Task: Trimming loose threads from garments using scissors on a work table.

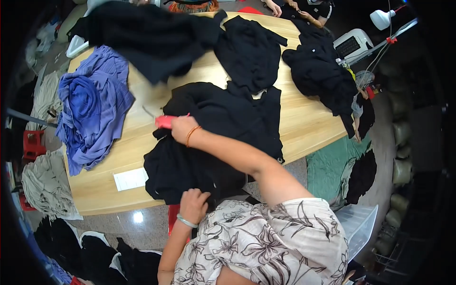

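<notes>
A black garment (218, 114) lies spread and rumpled on the table before me, its lower part reaching the near edge. Over its left side my right hand (183, 129) is closed round a red-handled tool (164, 121). A thin dark tip sticks out from the tool to the upper left; blur hides its exact kind. At the table's near edge my left hand (194, 205) has its fingers bent onto the garment's black fabric, gripping its border. Beside the garment's lower left lies a white paper sheet (130, 179) with print.
A blurred black garment (156, 40) hangs over the table's far left. Purple clothes (92, 109) are heaped at left. More black garments (251, 52) lie at the back and right (320, 73). Another person's hands (304, 13) show at the far edge. A lamp (381, 20) stands right.
</notes>
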